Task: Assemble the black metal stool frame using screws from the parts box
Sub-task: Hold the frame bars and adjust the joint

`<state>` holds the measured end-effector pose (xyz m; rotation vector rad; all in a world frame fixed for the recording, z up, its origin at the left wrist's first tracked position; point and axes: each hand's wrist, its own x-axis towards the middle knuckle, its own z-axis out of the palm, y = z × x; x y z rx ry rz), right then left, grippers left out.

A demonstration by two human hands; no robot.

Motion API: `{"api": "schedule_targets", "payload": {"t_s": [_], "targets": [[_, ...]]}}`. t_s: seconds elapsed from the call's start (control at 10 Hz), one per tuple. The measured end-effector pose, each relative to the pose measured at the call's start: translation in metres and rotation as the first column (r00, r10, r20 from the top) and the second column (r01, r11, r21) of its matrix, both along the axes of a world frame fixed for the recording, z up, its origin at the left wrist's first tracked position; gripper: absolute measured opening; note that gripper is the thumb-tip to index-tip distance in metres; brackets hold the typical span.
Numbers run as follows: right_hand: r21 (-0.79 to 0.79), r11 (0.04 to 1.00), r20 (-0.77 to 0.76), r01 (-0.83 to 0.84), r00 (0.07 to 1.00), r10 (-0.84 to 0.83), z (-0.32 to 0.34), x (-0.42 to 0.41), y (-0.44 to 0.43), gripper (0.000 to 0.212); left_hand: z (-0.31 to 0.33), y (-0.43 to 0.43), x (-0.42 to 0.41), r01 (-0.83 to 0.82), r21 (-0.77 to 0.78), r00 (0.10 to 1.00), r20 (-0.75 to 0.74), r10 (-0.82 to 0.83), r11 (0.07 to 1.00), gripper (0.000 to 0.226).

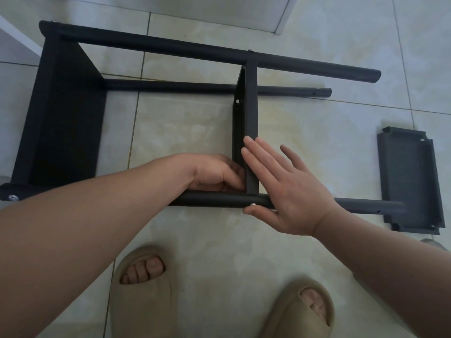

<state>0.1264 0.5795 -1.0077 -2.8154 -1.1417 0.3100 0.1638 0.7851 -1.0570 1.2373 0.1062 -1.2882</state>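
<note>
Two hands meet at one joint of the black stool frame (pixel 156 46), which lies on its side on the tiled floor (pixel 317 142). The left hand (pixel 214 173) is tucked into the inner corner where the crossbar (pixel 251 106) meets the near leg tube (pixel 214 200). Its fingers are curled, but the tips are hidden behind the crossbar, so I cannot tell what its grip holds, if anything. The right hand (pixel 288 189) lies flat with straight fingers against the crossbar's other side, its grip wide and holding nothing. Its thumb sits under the tube just beside a silver screw (pixel 252 204). A loose black plate (pixel 412 181) lies to the right, touching the tube's end. Tan slippers (pixel 141 301) show below.
</note>
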Motion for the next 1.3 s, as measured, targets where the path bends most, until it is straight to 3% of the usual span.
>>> {"api": "schedule_targets", "payload": {"t_s": [0.3, 0.4, 0.6, 0.8, 1.2, 1.3], "targets": [[0.0, 1.0, 0.003, 0.001, 1.0, -0.001, 0.0, 0.0, 0.0, 0.092, 0.005, -0.001, 0.001, -0.002, -0.029, 0.999, -0.041, 0.0, 1.0, 0.025], [-0.006, 1.0, 0.001, 0.002, 1.0, -0.002, 0.001, 0.0, 0.0, 0.092, 0.006, -0.001, 0.0, 0.074, 0.001, 0.997, -0.034, -0.074, 0.997, 0.022], [0.003, 1.0, -0.008, 0.004, 1.0, -0.004, 0.001, -0.001, 0.0, 0.092, 0.003, -0.002, 0.0, -0.003, 0.068, 1.0, 0.011, 0.002, 0.998, 0.014], [-0.001, 1.0, -0.011, 0.002, 1.0, -0.002, 0.002, 0.0, 0.0, 0.092, 0.009, -0.001, 0.006, 0.041, 0.087, 0.998, -0.048, -0.037, 0.995, 0.019], [0.021, 1.0, 0.03, -0.007, 1.0, 0.006, 0.0, 0.0, -0.001, 0.092, 0.012, 0.0, 0.007, 0.054, 0.064, 0.996, -0.081, -0.049, 0.996, 0.021], [0.025, 1.0, 0.043, -0.01, 0.999, 0.009, 0.0, -0.001, -0.001, 0.091, 0.011, 0.002, 0.005, 0.068, 0.02, 0.991, -0.113, -0.065, 0.998, 0.033]]}}
